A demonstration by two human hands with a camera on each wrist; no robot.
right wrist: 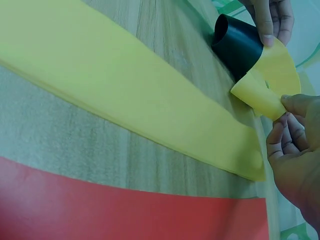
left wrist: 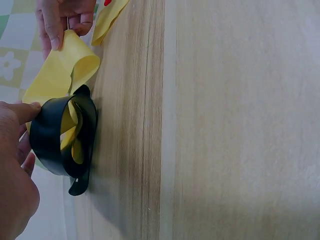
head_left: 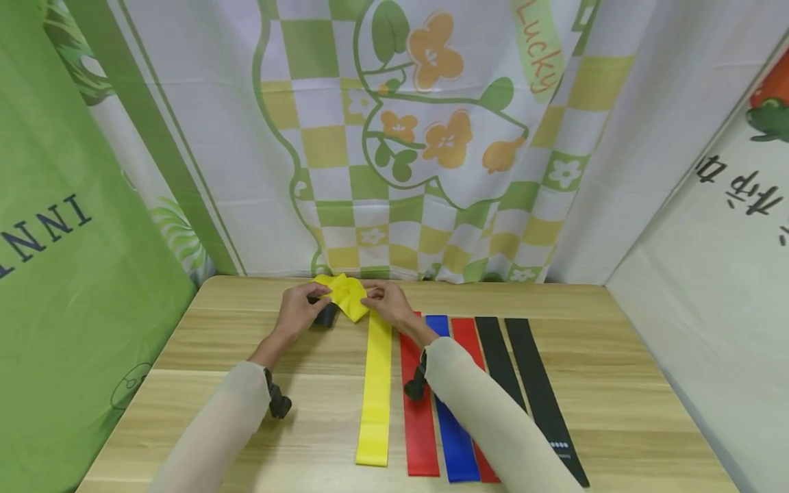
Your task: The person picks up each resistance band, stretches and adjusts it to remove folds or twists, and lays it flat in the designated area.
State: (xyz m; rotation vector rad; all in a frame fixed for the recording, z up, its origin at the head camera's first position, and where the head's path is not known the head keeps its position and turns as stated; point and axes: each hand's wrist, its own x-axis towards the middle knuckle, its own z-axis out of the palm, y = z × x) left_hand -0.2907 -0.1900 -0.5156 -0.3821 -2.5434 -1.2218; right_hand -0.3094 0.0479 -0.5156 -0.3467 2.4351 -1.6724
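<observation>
A crumpled yellow elastic band (head_left: 346, 296) is held between both hands at the table's far edge. My left hand (head_left: 298, 311) pinches its left side, and my right hand (head_left: 390, 302) pinches its right side between thumb and fingers. Right by the left hand, a curled black band (left wrist: 49, 137) stands on the table, with part of the yellow band showing inside its loop in the left wrist view. From the right wrist, the yellow piece (right wrist: 257, 95) appears folded beside the black one. A flat yellow band (head_left: 374, 404) lies just below the right hand.
Right of the flat yellow band lie a red band (head_left: 420, 438), a blue band (head_left: 457, 445), another red band (head_left: 466, 339) and two black bands (head_left: 542, 390), partly under the right forearm. A patterned curtain (head_left: 401, 239) hangs behind the wooden table (head_left: 246, 424).
</observation>
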